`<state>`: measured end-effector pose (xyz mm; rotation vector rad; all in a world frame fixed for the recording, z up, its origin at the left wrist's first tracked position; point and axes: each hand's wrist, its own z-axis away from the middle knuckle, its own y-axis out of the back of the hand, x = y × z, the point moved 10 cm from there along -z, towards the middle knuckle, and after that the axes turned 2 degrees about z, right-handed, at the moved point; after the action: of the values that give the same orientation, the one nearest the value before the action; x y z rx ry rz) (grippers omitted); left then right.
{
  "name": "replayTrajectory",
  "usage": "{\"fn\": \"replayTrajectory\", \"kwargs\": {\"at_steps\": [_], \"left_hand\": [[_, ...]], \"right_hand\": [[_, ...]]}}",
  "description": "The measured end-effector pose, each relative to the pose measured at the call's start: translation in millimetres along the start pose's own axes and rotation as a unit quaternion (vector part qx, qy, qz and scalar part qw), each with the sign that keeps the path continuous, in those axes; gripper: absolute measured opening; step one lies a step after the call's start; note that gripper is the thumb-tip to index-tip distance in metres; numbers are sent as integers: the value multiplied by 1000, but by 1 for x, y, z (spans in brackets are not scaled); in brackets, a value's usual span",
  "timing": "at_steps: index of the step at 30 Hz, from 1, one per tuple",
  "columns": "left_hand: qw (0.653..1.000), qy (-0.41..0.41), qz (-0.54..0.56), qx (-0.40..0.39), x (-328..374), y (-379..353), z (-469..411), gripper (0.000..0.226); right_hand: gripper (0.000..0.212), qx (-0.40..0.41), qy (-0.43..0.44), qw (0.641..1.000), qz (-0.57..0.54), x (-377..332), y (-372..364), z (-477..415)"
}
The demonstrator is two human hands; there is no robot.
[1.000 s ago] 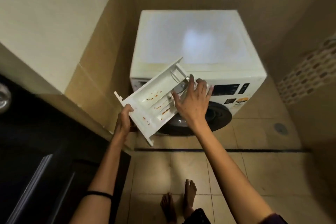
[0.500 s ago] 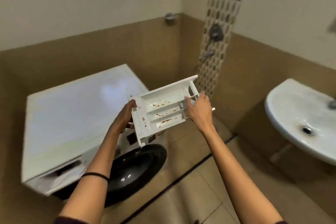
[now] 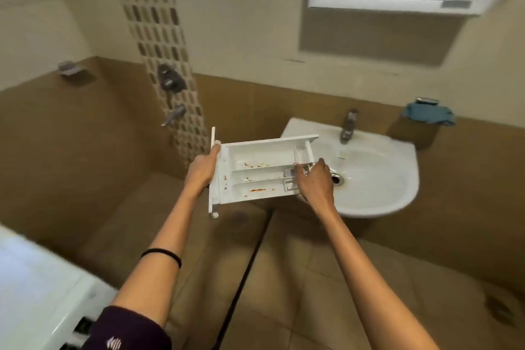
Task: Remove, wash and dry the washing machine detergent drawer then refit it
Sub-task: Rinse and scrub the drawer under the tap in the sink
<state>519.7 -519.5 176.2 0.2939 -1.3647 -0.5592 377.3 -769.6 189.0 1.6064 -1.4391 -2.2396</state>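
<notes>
Left hand [image 3: 203, 169] grips the drawer [image 3: 255, 176] at its front panel, on the end far from the sink [image 3: 377, 179]; the thumb lies along the top edge and the fingers are hidden behind the panel. My right hand [image 3: 315, 182] holds the other end, with the fingers curled over the small inner parts there, and this hand is above the left side of the sink bowl, near the drain [image 3: 337, 179]. So both hands are closed on the drawer and it hangs in the air between them, touching nothing else. It is nearly level, open side up, with its right end over the left rim of the sink and the rest of it out to the left, above the floor. I can see orange-brown stains in its long compartments.

At the back of the sink stands the tap [image 3: 348, 126]. A blue cloth [image 3: 429, 115] lies on a small wall holder to the right of the sink. A white-framed mirror [image 3: 397, 0] is on the wall above the sink. The washing machine [image 3: 37, 287] is well to the left of the sink and nearer to me, only its white top corner in view. On my left wrist there is a black band [image 3: 162, 253].
</notes>
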Motion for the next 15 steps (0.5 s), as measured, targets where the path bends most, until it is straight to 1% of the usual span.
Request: {"fn": "replayTrajectory", "kwargs": {"at_steps": [5,8,10,13,15], "left_hand": [[995,-52,-43,-78,58,-93,-56,79],[987,-82,-47,-131,84,-153,-90,74],[981,-89,-47,-167,94,-188,-109,72],[973,-100,-67,-198,107,-237,-138,56],[968,-102,-82,-214,112,-262,-153,57]], "right_hand": [[56,53,-87,995,-26,61,37,-51],[51,85,-128,987,-37,94,54,-83],[50,92,-156,983,-45,113,58,-101],[48,100,-205,972,-54,143,60,-127],[48,95,-236,965,-63,160,58,-139]]}}
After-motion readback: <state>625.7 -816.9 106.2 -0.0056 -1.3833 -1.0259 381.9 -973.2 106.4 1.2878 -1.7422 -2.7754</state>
